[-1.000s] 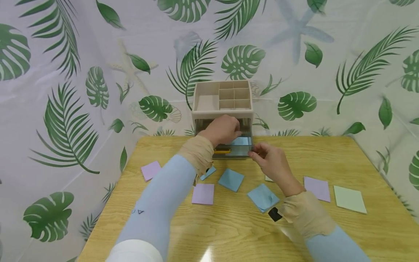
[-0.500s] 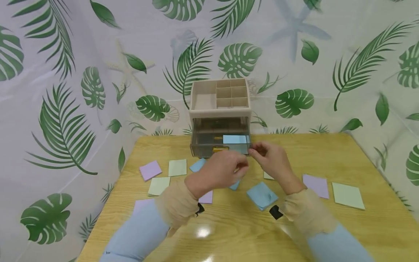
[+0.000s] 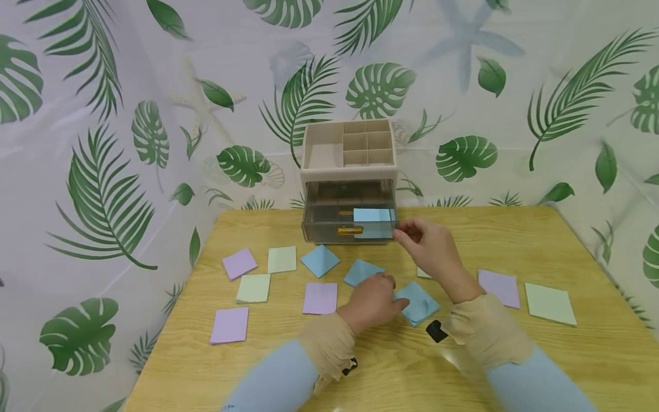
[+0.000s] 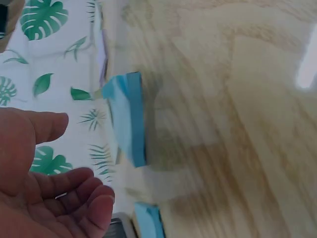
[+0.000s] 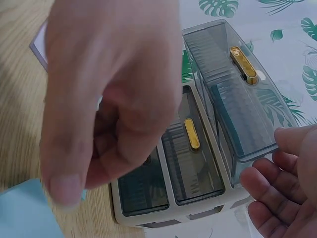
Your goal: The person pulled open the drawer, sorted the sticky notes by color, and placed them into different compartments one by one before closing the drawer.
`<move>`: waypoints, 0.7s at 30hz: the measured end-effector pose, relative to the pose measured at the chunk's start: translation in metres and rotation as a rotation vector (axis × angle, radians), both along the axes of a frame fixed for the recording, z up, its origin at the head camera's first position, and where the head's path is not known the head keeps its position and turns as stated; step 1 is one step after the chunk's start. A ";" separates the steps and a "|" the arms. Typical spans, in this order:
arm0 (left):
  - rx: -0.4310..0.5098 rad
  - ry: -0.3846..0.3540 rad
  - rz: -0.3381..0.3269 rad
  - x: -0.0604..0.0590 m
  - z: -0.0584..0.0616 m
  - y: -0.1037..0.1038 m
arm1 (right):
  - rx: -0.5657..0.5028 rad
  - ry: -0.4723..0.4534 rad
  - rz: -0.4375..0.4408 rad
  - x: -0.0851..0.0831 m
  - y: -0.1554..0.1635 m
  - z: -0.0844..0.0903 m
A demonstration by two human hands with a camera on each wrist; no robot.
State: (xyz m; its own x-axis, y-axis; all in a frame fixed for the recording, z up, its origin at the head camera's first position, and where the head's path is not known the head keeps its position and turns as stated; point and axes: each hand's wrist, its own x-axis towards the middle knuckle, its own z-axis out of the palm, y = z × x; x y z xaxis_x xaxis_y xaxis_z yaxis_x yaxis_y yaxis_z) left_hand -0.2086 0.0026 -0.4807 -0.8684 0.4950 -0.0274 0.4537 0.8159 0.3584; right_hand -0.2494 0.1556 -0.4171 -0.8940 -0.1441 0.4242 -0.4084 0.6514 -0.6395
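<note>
Left hand [image 3: 373, 300], fingers relaxed and holding nothing, reaches the blue note pad [image 3: 418, 303] on the desk [image 3: 515, 355]; right hand [image 3: 429, 252] pinches the open drawer [image 3: 350, 226] corner, best kept steady.

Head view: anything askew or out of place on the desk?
Mostly the blue pads. One blue pad by the left hand has a lifted, curled top sheet, and two more lie turned cornerwise. The organizer's drawer stands pulled out, with the right hand at its corner. No spill or damage shows.
</note>
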 end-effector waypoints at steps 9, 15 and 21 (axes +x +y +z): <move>-0.141 0.008 0.114 0.009 -0.017 0.028 | -0.010 0.019 0.006 -0.002 -0.003 -0.002; -0.265 -0.028 0.128 0.008 -0.026 0.035 | -0.017 -0.017 0.011 -0.001 -0.003 -0.003; -0.287 -0.067 0.192 0.007 -0.025 0.042 | -0.017 -0.018 -0.003 -0.001 -0.003 -0.002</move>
State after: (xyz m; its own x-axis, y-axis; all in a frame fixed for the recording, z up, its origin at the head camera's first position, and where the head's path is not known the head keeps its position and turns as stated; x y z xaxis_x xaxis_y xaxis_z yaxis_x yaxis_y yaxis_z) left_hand -0.2018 0.0448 -0.5060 -0.9364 0.2872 -0.2018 0.2659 0.9557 0.1261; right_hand -0.2503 0.1521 -0.4191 -0.9021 -0.1339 0.4103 -0.3944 0.6415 -0.6579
